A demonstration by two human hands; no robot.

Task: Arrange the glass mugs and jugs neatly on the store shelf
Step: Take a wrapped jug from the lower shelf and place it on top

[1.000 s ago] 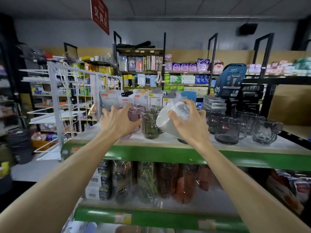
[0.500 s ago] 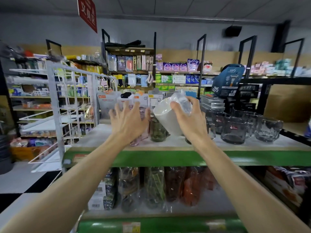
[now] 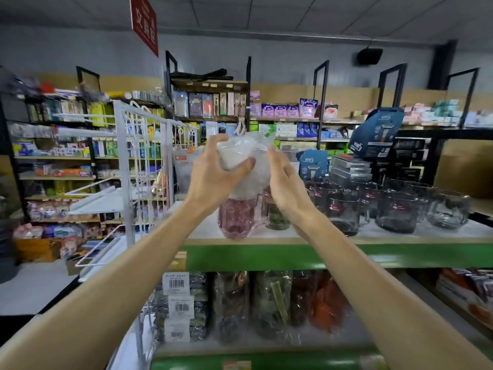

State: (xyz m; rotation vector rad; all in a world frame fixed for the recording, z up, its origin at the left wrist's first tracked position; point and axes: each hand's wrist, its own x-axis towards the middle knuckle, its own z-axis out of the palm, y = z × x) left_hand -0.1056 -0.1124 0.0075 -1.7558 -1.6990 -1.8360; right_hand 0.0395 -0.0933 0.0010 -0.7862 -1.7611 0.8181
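wrapped jug (image 3: 240, 158) in the air over pink jug (image 3: 237, 217) on shelf (image 3: 400, 237) | left hand (image 3: 213, 177) fingers curled round it | right hand (image 3: 286, 180) against its side, curl I cannot tell | I judge it fragile with slippery film, so I would grip the body

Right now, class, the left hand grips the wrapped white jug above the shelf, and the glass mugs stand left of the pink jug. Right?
No. In the head view the left hand grips the wrapped white jug above the shelf, but the glass mugs stand right of the pink jug.
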